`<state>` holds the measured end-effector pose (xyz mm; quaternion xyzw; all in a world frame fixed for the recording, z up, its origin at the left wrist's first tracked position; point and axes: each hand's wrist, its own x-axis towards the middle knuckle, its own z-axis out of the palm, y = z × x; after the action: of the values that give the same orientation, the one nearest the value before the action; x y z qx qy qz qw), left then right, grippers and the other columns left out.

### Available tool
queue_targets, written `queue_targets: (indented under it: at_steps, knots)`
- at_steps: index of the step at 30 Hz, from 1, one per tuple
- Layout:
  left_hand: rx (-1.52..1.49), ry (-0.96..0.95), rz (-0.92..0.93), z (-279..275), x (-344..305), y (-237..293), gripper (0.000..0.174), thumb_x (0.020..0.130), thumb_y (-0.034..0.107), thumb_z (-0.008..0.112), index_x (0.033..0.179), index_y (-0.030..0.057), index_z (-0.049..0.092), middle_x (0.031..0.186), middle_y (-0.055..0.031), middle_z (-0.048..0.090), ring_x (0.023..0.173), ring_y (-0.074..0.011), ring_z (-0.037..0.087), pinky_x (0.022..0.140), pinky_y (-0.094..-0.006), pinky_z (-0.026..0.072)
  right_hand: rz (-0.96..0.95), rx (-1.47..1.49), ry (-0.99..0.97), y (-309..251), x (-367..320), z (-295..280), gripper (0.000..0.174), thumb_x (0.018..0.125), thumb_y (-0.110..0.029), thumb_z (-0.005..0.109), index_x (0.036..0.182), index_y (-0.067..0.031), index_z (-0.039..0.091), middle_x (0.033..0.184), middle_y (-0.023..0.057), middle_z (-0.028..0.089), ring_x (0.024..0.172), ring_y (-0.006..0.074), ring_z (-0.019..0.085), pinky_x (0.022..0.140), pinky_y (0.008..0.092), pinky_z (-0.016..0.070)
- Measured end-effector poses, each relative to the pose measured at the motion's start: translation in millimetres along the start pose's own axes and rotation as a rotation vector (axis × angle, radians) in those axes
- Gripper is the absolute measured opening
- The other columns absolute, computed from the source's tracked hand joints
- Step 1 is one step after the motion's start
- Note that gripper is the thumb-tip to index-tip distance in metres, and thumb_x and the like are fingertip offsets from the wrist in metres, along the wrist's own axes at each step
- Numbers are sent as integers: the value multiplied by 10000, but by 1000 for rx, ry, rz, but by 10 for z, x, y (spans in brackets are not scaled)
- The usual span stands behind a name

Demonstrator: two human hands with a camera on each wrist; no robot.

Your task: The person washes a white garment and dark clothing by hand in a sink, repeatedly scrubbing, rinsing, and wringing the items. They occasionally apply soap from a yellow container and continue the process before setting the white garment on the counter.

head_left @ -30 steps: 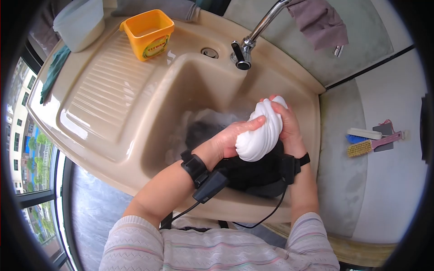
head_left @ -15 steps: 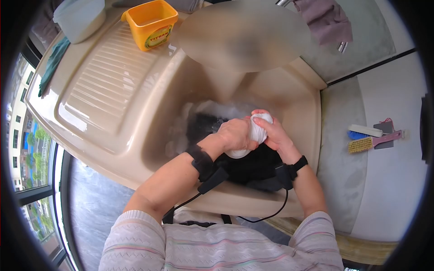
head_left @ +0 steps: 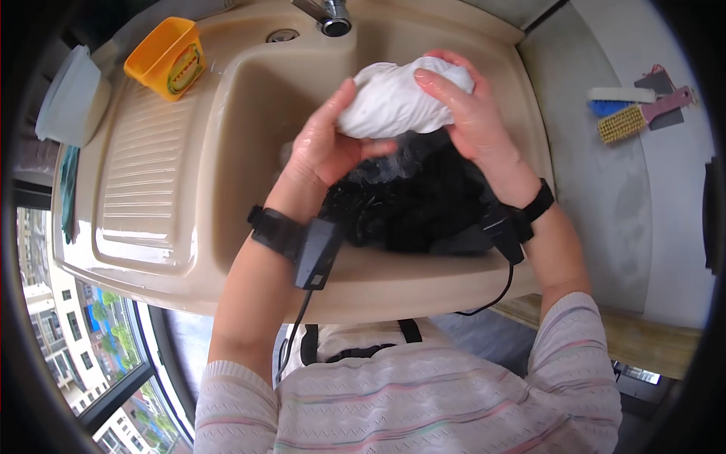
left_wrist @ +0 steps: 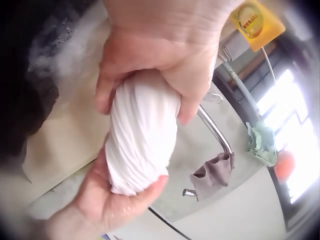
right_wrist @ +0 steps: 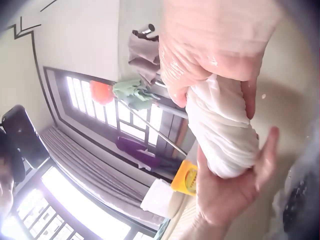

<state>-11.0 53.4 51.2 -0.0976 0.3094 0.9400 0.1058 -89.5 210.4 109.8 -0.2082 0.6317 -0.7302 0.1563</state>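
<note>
A bunched, twisted white cloth (head_left: 401, 98) is held above the sink between both hands. The left hand (head_left: 325, 144) cups its left end, thumb on one side and fingers below. Around its right end, the right hand (head_left: 473, 106) is curled, thumb on the near face. The left wrist view shows the left hand (left_wrist: 160, 60) gripping one end of the cloth (left_wrist: 142, 130). In the right wrist view the right hand (right_wrist: 215, 55) grips the cloth (right_wrist: 222, 127). Under the hands, dark fabric (head_left: 423, 197) lies in sudsy water.
The beige sink (head_left: 249, 144) has a ribbed drainboard (head_left: 144, 166) at left, holding a yellow tub (head_left: 170, 60) and a whitish container (head_left: 72, 98). A teal cloth (head_left: 68, 193) hangs at its edge. The faucet (head_left: 333, 19) is behind the cloth. Brushes (head_left: 624, 121) hang on the right wall.
The hands have lifted the white cloth up and away from the body, and the left hand's hold has loosened and spread. The head view has shifted, with the sink higher in the picture.
</note>
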Motion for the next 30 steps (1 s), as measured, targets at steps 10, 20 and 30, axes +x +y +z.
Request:
queue_targets:
  at_steps: [10, 20, 30]
  knots:
    - [983, 65, 1011, 450, -187, -207, 304, 565, -1, 648, 843, 110, 590, 782, -101, 541, 801, -242, 535, 698, -323, 449, 540, 668, -397, 762, -155, -102, 322, 864, -329, 495, 1037, -57, 510, 992, 49, 559, 885, 173, 562, 705, 317, 488]
    - [1364, -138, 977, 640, -650, -381, 284, 457, 24, 644, 687, 166, 558, 871, -116, 428, 860, -334, 451, 721, -390, 394, 862, 70, -655, 168, 20, 177, 168, 763, -186, 596, 862, -74, 519, 789, 45, 570, 740, 128, 561, 663, 255, 461]
    - [1528, -480, 769, 365, -759, -448, 194, 494, 72, 651, 670, 125, 589, 836, -110, 446, 838, -290, 460, 758, -377, 382, 806, -360, -833, 498, -90, 324, 135, 705, -115, 629, 750, -43, 524, 722, 30, 553, 646, 102, 536, 577, 250, 454]
